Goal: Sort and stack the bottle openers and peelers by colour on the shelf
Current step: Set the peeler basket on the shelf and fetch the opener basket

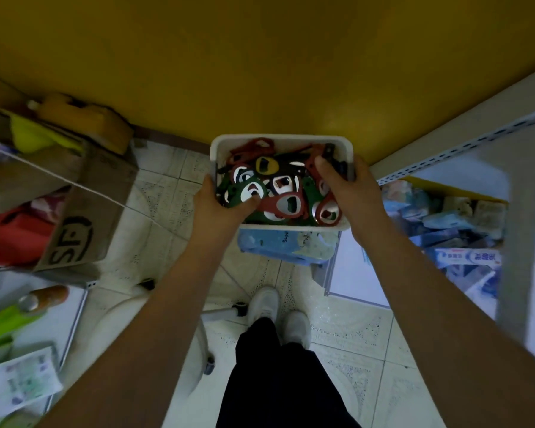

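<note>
White tub (221, 143) of mixed red, green, black openers (286, 203): held above floor, between shelves. Left hand (220, 205), right hand (342, 186): fingers clamped over side rims. Tub best kept level; shelf (464, 143) at right.

The picture is dim, with muted colours. A weak glare lies on the yellow wall (337, 118) at the far right and on the floor tiles (346, 335) near the person. The wide lens bends the edges strongly. The left and right sides are soft and blurred; the centre is sharper.
</note>
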### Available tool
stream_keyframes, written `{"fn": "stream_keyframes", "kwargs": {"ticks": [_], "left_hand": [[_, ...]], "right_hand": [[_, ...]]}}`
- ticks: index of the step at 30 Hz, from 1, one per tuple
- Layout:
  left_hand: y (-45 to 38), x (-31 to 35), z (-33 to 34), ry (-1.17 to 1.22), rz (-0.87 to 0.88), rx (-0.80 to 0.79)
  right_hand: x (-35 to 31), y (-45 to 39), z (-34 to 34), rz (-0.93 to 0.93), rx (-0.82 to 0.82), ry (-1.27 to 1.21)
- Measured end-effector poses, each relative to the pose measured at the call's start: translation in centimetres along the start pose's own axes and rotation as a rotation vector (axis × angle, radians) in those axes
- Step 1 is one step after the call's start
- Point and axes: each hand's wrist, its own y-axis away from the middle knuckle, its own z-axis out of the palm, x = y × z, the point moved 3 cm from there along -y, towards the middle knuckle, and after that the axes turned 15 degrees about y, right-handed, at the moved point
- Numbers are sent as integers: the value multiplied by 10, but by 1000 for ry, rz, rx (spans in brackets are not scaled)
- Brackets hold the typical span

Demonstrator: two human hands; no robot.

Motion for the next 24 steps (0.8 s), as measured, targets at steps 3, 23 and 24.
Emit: {"fn": "stream_keyframes", "kwargs": {"ticks": [3, 23, 24], "left_hand": [[49, 37, -29, 55, 17, 13], [426, 170, -153, 323, 133, 348], [443, 164, -159, 350, 143, 365]], "right_hand": [[-44, 47, -20, -54, -10, 10], [-201, 368, -118, -316, -315, 71], [-198, 382, -117, -333, -330, 83]]}}
